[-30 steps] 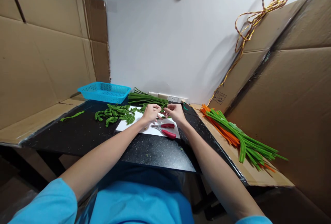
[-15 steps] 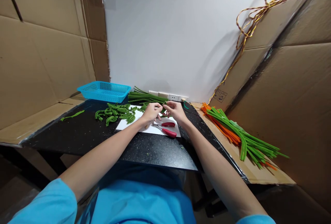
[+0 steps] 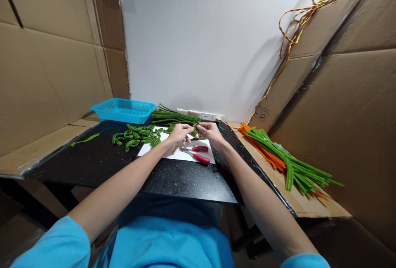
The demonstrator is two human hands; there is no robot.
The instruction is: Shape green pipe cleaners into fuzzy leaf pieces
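Both hands meet over a white sheet [image 3: 202, 143] on the black table. Between their fingertips is a small dark green leaf shape bent from pipe cleaner [image 3: 195, 130]. My left hand [image 3: 180, 133] pinches it from the left, and my right hand [image 3: 211, 132] pinches it from the other side. Just below them lie red-handled pliers [image 3: 199, 154], jaws pointing left. Several finished-looking green pipe cleaner leaves [image 3: 136, 134] are heaped to the left, some reaching onto the sheet. Behind the hands rests a bundle of straight dark green pipe cleaners [image 3: 173, 116].
A blue plastic basket [image 3: 139, 113] stands at the back left. Bright green pipe cleaners [image 3: 297, 169] and orange ones [image 3: 274, 157] lie on cardboard at the right. Cardboard walls [image 3: 55, 62] flank the table. A socket strip [image 3: 206, 116] and a twisted cable [image 3: 287, 53] are at the back.
My hands have moved slightly apart, and the green leaf shape between them shows more clearly. The view has shifted a little; the pliers and piles stay put.
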